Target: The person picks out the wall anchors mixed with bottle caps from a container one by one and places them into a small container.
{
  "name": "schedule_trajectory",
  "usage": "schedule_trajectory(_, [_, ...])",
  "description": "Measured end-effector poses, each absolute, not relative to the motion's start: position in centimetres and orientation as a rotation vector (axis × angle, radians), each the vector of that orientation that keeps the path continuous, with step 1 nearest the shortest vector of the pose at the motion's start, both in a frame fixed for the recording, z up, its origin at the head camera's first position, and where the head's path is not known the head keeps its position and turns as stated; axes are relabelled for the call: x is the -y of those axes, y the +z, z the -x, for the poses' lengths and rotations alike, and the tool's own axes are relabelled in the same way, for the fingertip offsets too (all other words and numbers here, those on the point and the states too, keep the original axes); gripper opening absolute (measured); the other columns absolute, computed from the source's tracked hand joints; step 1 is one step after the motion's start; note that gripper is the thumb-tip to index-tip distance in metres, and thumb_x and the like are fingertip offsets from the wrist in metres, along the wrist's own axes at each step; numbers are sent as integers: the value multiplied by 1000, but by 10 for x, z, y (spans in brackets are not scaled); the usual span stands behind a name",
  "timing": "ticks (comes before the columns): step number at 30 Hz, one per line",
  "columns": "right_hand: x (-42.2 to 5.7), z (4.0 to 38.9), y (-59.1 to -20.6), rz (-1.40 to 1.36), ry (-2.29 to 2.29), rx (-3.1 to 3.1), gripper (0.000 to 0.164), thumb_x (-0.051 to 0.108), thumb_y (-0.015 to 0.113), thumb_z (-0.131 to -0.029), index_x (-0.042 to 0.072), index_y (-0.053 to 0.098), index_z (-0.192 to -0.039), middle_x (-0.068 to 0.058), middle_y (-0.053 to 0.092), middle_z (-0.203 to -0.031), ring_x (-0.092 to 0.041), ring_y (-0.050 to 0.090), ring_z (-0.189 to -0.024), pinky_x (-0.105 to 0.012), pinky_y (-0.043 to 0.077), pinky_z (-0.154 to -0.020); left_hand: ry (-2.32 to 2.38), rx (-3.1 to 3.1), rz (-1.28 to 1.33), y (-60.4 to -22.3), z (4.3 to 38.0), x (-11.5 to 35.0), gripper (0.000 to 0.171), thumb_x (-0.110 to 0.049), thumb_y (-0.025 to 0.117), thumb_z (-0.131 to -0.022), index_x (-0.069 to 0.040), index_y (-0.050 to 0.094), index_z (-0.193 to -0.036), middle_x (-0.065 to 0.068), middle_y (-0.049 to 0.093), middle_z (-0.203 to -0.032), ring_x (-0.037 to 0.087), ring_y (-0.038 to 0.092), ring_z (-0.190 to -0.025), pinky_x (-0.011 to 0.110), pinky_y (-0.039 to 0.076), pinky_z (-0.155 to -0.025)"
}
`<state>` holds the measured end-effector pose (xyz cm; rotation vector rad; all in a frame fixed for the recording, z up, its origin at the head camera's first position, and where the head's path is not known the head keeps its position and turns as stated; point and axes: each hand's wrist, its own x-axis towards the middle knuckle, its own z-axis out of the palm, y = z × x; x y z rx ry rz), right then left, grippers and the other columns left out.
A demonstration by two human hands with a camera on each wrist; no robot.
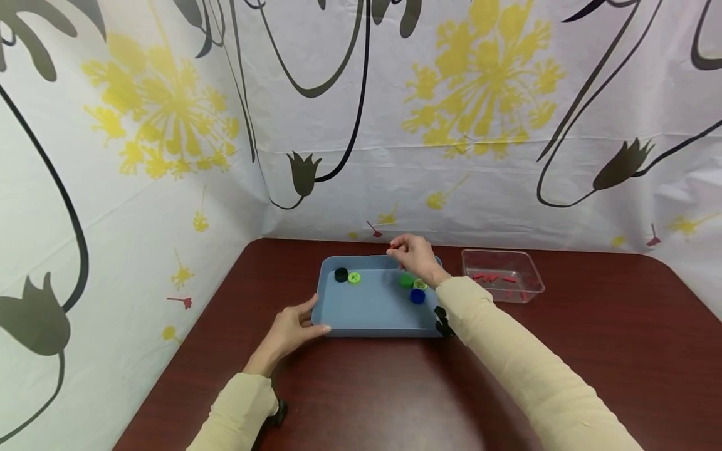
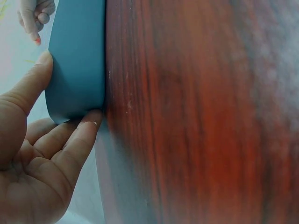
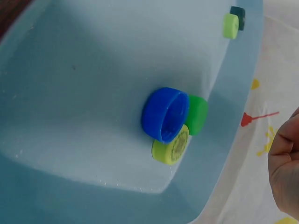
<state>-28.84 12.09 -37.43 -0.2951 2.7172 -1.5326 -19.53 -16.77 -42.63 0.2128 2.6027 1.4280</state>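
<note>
A shallow blue tray (image 1: 369,313) lies on the table, and my left hand (image 1: 290,329) grips its near left corner. The left wrist view shows the thumb at the rim of the tray (image 2: 77,60) and the other fingers at its lower edge. Above the tray's far side, my right hand (image 1: 414,257) pinches a small red piece (image 2: 38,41), mostly hidden by the fingertips. Inside the tray, a blue bottle cap (image 3: 159,114) leans by a green cap (image 3: 198,114) and a yellow-green cap (image 3: 163,152). Farther left sit a black cap (image 1: 341,274) and a light green cap (image 1: 353,277).
Right of the tray stands a clear plastic box (image 1: 527,272) holding several small red sticks (image 1: 492,277). Both rest on a dark red-brown wooden table (image 1: 395,388). A white patterned cloth (image 1: 350,125) hangs behind it and along the left.
</note>
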Motion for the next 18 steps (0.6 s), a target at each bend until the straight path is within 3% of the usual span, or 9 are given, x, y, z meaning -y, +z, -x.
schedule_trajectory(6, [-135, 285, -372, 232, -1659, -2735, 25, 17, 60, -93, 2, 60, -113, -11, 57, -70, -13, 56, -56, -40, 52, -67, 1430, -2592, -213, -426, 196, 167, 83, -23, 77, -77, -11, 32, -146, 19, 46, -139, 29, 58, -115, 35, 52, -86])
schedule_trajectory(12, [-149, 276, -371, 120, -1766, -2702, 27, 20, 59, -94, 4, 58, -115, -12, 55, -78, -13, 57, -58, -30, 51, -62, 1424, -2591, -192, -427, 196, 168, 84, -23, 78, -76, -12, 33, -146, 18, 48, -138, 28, 59, -114, 34, 52, -86])
schedule_trajectory(18, [-159, 270, -373, 59, -1881, -2695, 28, 19, 60, -93, 2, 59, -115, -9, 57, -74, -13, 57, -57, -29, 51, -60, 1430, -2583, -187, -427, 197, 168, 84, -23, 78, -76, -12, 34, -146, 18, 47, -139, 28, 60, -114, 35, 52, -86])
